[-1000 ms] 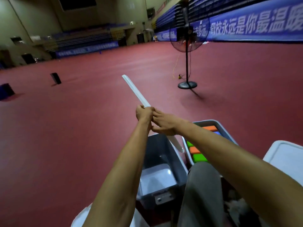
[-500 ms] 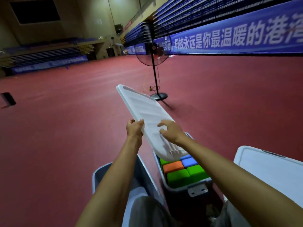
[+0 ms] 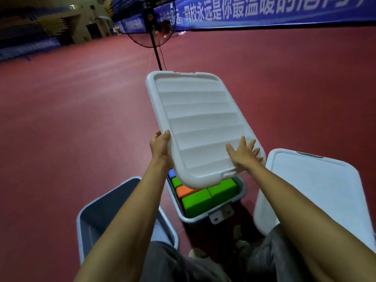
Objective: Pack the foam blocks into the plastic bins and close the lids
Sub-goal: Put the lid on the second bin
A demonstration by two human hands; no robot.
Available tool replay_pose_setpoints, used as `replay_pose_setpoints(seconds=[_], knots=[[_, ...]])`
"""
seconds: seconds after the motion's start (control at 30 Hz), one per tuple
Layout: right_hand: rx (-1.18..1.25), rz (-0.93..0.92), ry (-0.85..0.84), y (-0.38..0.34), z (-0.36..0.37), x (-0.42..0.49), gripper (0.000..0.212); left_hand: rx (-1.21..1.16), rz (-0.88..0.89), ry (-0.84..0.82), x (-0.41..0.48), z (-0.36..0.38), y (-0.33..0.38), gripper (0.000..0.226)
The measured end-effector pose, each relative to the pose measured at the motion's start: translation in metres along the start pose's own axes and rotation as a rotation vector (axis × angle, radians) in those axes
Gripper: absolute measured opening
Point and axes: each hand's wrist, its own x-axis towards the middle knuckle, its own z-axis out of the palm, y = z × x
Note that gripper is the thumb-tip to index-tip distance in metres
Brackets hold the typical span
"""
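Observation:
A white ribbed lid (image 3: 195, 123) hovers tilted above a grey bin (image 3: 241, 195) filled with green, orange and blue foam blocks (image 3: 196, 201). My left hand (image 3: 159, 144) grips the lid's left edge. My right hand (image 3: 244, 153) lies flat on the lid's near right corner, fingers spread. The lid hides the far part of the bin. A latch (image 3: 221, 214) hangs on the bin's near end.
An open grey bin (image 3: 85, 216) stands on the left beside my knee. Another white lid (image 3: 317, 192) lies on the right. A standing fan (image 3: 151, 27) is behind the lid on the red floor (image 3: 71, 119). My legs fill the bottom.
The lid has turned from edge-on to flat and come down over the block-filled bin. My right hand has shifted from gripping its edge to resting flat on top. My view has tipped down.

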Motion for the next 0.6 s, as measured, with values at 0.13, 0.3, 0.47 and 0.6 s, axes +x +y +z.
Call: replay_pose_setpoints(seconds=[0.13,0.3,0.47,0.6], knots=[[0.016,0.044,0.067,0.026,-0.004,0.019,0.09,0.022,-0.039,-0.012,0.019,0.011,-0.023,0.018],[0.041,0.115,0.069,0.054,-0.011,0.04,0.096,0.037,-0.05,0.001,0.041,0.002,-0.034,0.011],[0.275,0.145,0.026,0.068,-0.004,0.05,0.093,0.035,-0.101,0.035,0.048,-0.03,-0.05,0.016],[0.247,0.14,0.008,0.065,0.014,0.046,0.078,0.117,-0.086,0.137,0.048,-0.052,-0.061,0.007]])
